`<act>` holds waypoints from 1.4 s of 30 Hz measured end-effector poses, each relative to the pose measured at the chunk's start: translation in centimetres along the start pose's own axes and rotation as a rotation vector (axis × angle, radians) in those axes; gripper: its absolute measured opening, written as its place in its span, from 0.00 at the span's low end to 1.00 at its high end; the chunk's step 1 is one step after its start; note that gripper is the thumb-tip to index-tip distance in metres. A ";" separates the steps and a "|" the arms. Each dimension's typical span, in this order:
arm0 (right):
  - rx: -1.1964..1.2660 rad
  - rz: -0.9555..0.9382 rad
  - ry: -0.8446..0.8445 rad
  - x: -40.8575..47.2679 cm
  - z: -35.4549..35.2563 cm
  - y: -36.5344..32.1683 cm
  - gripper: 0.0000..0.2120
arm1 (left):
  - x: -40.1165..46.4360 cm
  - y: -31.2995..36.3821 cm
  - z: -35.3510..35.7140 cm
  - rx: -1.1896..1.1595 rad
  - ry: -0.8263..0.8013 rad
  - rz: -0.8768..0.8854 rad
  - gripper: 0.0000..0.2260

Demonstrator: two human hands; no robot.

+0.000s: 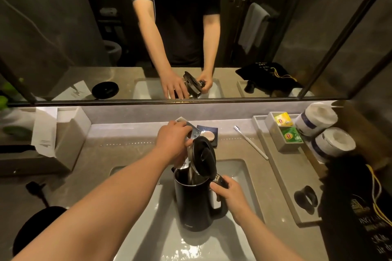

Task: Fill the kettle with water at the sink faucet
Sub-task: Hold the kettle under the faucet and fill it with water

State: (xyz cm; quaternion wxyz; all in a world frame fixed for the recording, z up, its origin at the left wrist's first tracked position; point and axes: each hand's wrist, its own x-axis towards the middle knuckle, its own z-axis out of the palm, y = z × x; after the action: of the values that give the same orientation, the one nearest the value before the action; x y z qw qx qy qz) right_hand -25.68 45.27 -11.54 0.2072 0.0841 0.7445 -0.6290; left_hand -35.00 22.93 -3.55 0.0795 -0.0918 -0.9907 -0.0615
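A black electric kettle [194, 203] stands upright in the white sink basin [154, 237], its lid [204, 158] swung open and standing up. My right hand [230, 194] grips the kettle's handle. My left hand [172, 140] is closed on the chrome faucet [194, 132] lever above the kettle's mouth. A stream of water [190, 172] runs from the spout down into the kettle. The faucet's spout is mostly hidden behind my left hand and the lid.
A soap dish [209, 134] sits behind the faucet, a white toothbrush [251, 142] to its right. A tray [290, 193] on the right holds tea bags [285, 127], toilet rolls [324, 131] and a black bag [356, 207]. The kettle base [37, 226] lies at left beside a tissue box [61, 140]. A mirror [84, 27] spans the wall.
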 end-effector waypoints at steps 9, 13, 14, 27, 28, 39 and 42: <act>0.032 -0.018 0.003 0.6 0.5 -0.5 0.08 | 0.6 -1.3 -1.4 -0.247 0.017 -0.133 0.07; 0.040 -0.026 0.001 0.7 0.9 -0.4 0.08 | 0.3 -1.4 -1.3 -0.361 -0.016 -0.165 0.07; 0.043 -0.026 -0.001 0.8 1.0 -0.4 0.08 | 0.2 -1.5 -1.3 -0.373 -0.028 -0.158 0.08; 0.061 -0.025 -0.002 1.4 1.5 0.0 0.06 | -1.1 -2.5 -0.7 -0.368 -0.053 -0.070 0.15; 0.062 -0.026 -0.001 1.5 1.5 0.0 0.06 | -1.1 -2.5 -0.7 -0.373 -0.060 -0.070 0.16; 0.067 -0.027 0.000 1.6 1.5 -0.2 0.07 | -1.2 -2.6 -0.5 -0.407 -0.090 -0.080 0.18; 0.061 -0.026 -0.001 1.8 1.5 -0.1 0.06 | -1.3 -2.6 -0.5 -0.414 -0.085 -0.080 0.19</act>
State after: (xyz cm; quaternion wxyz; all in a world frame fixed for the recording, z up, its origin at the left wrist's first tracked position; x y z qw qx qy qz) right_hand -27.02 43.51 -12.37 0.1968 0.0802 0.7259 -0.6542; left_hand -34.18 20.06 -3.58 0.0146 -0.0692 -0.9622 -0.2630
